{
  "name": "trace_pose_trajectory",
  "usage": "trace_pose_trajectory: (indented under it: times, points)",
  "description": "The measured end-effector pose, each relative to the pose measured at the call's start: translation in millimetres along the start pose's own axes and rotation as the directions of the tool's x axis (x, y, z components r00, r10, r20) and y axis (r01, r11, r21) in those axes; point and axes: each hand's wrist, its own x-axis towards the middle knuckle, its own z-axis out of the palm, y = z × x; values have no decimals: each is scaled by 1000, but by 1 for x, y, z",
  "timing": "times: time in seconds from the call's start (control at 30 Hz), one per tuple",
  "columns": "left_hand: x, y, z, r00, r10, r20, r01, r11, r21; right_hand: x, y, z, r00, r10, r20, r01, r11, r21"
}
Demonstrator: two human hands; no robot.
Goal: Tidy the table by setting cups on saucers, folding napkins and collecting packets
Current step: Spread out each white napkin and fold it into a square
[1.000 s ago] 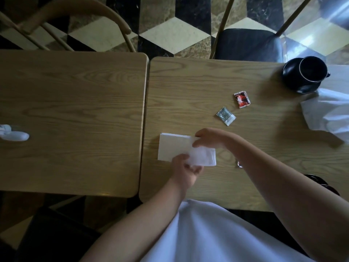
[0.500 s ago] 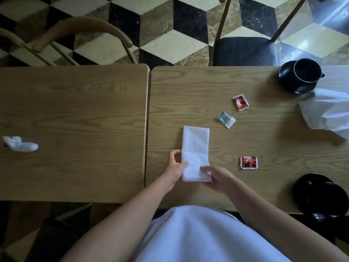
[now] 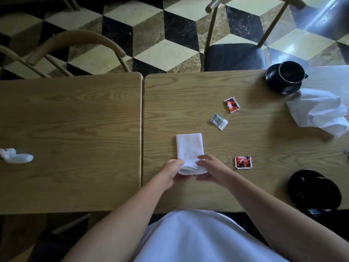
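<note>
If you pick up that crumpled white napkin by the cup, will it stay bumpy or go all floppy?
Probably floppy: the crumpled napkin lies in soft, loose folds, so it would likely droop. It looks thin, so probably very light. It should not roll or break.

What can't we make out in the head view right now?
- Napkin's near end: covered by left hand and right hand.
- Item at right edge: cut off by the frame.
- Packet print: too small to read.
- Near black dish: too dark to tell saucer from cup.
</note>
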Motion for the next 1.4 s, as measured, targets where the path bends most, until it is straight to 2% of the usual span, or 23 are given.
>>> trace_pose_trajectory:
  times: [0.07,0.13,0.27,0.37,0.47,0.53,0.6,0.67,0.77,0.9,0.93,0.97,1.0,1.03,1.07,1.1,1.17,1.2,1.23,1.3,1.37,1.4]
  points:
    - [-4,12,0,994,-61,86,68,994,-88,3,-3,-8,992,40,118,-46,998,49]
    - [-3,23,1,990,-74,122,87,991,-99,9,-6,-16,974,50,220,-66,995,68]
    - [6,45,-2,998,-58,8,59,994,-90,21,-15,-25,960,21,280,-50,994,96]
    - [15,58,-7,998,-52,-44,50,998,-44,26,-27,-25,981,-10,191,-5,997,81]
    - [22,68,-10,997,-6,-75,9,999,35,38,-40,-24,993,-101,-52,95,990,-107]
    - [30,67,-12,993,63,-97,-49,988,143,46,-45,-24,981,-141,-132,113,974,-197]
    - [38,65,-12,988,117,-102,-93,971,219,51,-49,-23,979,-148,-139,108,960,-258]
    - [44,63,-12,982,146,-119,-117,967,224,54,-52,-23,977,-164,-136,120,951,-283]
    - [51,63,-8,972,182,-148,-155,973,173,55,-57,-21,976,-179,-120,153,968,-200]
    - [59,68,2,949,151,-278,-145,989,41,55,-62,-16,968,-190,-162,163,972,-168]
    - [58,69,5,940,165,-298,-154,986,61,54,-62,-13,954,-227,-199,183,959,-214]
    - [56,68,7,917,234,-324,-188,968,167,51,-62,-10,925,-292,-243,212,928,-307]
    - [53,65,9,866,371,-337,-245,900,362,48,-60,-6,885,-380,-270,241,869,-432]
    - [48,60,10,804,514,-299,-294,780,552,44,-57,-2,846,-474,-244,277,783,-557]
    - [41,55,11,747,631,-209,-353,643,680,40,-53,2,825,-542,-158,318,678,-662]
    - [36,50,10,718,692,-69,-424,514,745,37,-49,6,828,-560,-36,354,570,-741]
    - [33,44,8,740,635,223,-509,311,803,35,-41,12,857,-477,197,400,372,-838]
    - [36,43,7,775,548,314,-486,200,851,37,-37,14,870,-423,253,402,312,-861]
    - [39,44,6,810,472,347,-440,101,892,40,-34,14,875,-402,270,397,277,-875]
    - [48,47,7,873,388,296,-321,2,947,44,-30,15,872,-429,236,359,233,-904]
    - [53,48,12,894,407,189,-220,31,975,48,-25,16,862,-470,188,317,212,-924]
    - [53,47,12,893,434,117,-173,92,981,49,-23,15,857,-489,163,304,222,-927]
